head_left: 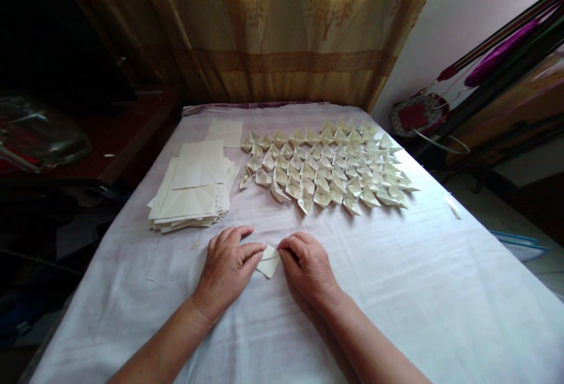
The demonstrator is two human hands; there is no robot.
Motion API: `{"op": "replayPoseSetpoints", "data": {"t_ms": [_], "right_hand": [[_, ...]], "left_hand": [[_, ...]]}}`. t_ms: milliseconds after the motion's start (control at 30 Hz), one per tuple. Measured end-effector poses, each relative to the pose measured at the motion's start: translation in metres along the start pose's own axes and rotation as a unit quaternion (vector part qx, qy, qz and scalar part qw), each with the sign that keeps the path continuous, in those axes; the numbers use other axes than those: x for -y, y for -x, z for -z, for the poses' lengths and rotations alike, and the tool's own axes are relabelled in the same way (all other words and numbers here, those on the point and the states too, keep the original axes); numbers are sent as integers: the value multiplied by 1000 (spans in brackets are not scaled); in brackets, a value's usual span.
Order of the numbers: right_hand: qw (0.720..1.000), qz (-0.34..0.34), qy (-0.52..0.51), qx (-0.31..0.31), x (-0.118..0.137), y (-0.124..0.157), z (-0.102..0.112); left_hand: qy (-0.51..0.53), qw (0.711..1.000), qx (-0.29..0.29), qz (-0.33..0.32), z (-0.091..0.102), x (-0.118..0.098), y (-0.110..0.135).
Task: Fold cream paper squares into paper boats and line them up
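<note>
A small folded piece of cream paper [268, 262] lies on the white cloth [396, 290] between my hands. My left hand [227, 269] rests knuckles up with its fingertips pressing the paper's left edge. From the right, my right hand [306, 266] has its fingers curled and pinched on the same paper. Beyond them, several finished folded paper boats [328, 164] lie in rows across the middle of the cloth. A stack of flat paper sheets [194, 187] sits to the left of the boats.
A patterned gold curtain [282, 32] hangs behind the table. Dark furniture with a clear plastic bag [39, 131] stands to the left. On the right are a white wall, a wooden frame with purple cloth [497, 55] and a blue-edged item [520, 246] on the floor.
</note>
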State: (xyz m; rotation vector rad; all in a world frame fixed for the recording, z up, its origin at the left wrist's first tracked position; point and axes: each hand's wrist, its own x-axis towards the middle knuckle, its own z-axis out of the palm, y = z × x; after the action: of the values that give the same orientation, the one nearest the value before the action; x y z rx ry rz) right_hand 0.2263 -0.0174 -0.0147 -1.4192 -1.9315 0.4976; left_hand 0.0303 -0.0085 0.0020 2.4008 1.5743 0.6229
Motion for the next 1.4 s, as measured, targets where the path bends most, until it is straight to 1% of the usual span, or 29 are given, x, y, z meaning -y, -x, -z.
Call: {"op": "replayPoseSetpoints", "data": {"t_ms": [100,200,267,400,467,533,567,633,667,733,767,800,833,867,900,967,1000,1033,1067,1133,1200,1267,1400], "right_hand": [[1000,5,-11,-24,-3,1,0],[999,10,-22,-33,-5,1,-1],[999,16,-22,-32,-6,1,-1],[999,20,-29,-31,-7,1,-1],[998,8,-42,-36,-7,1,0],[997,-24,-63,-39,-7,1,1],[995,-42,-80,-35,-7,1,2],[989,-69,-127,-24,-4,1,2],[985,-75,-156,-20,-2,1,2],[975,-75,-210,-19,3,1,1],[970,-75,-232,-20,6,1,0],[966,-74,-247,-19,8,2,-1],[966,-68,-250,-20,11,2,-2],[969,-54,-240,-25,12,2,-2],[975,-30,-218,-36,13,1,-2],[986,42,-144,-73,14,1,0],[988,82,-98,-89,14,0,2],[987,119,-51,-98,14,-1,3],[984,150,-3,-98,14,-1,5],[974,190,83,-87,17,-1,6],[965,208,144,-67,19,0,4],[961,216,168,-45,22,3,2],[969,202,138,24,23,9,1]], "left_hand": [[-19,999,34,-18,8,-6,-12],[-60,992,86,-76,16,-11,-26],[-86,984,120,-97,21,-15,-35],[-100,973,184,-99,30,-22,-50],[-78,973,207,-72,34,-22,-55],[-26,976,218,-8,36,-20,-56],[17,976,212,34,36,-17,-55],[142,967,181,111,32,-12,-50],[220,953,152,142,29,-10,-46],[381,900,136,162,19,-8,-37],[432,878,124,166,14,-8,-32],[463,864,107,169,9,-9,-26],[481,855,92,170,5,-10,-22],[480,858,79,165,2,-12,-17],[458,873,68,152,0,-13,-14],[357,928,27,99,2,-16,-8],[291,955,-2,59,5,-16,-6],[221,975,-33,16,8,-17,-4],[156,986,-62,-27,11,-17,-2],[52,990,-91,-97,15,-17,4],[-16,986,-98,-136,15,-14,11],[-47,983,-96,-148,13,-9,19],[-49,988,-60,-132,10,-1,34]]}}
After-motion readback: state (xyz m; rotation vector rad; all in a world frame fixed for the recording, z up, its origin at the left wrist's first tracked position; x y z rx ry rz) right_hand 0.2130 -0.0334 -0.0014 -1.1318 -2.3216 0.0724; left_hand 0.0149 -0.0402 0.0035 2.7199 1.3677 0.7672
